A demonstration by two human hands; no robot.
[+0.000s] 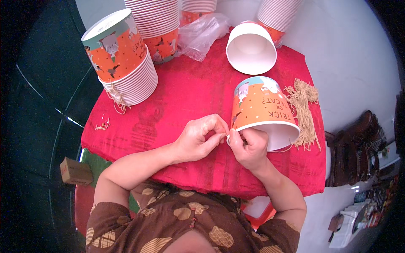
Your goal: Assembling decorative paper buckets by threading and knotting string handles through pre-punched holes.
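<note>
The right hand (249,147) is curled shut at the rim of an orange paper bucket (263,110) lying on its side on the red-covered bench (177,101), mouth turned toward the person. The left hand (200,137) pinches fingertip to fingertip against it, seemingly on something too thin to make out. The bucket lies just beyond the right hand, its axis slanting away up-left, with a bundle of tan strings (304,111) beside it.

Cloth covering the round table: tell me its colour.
Red cloth, plain in the head view.
</note>
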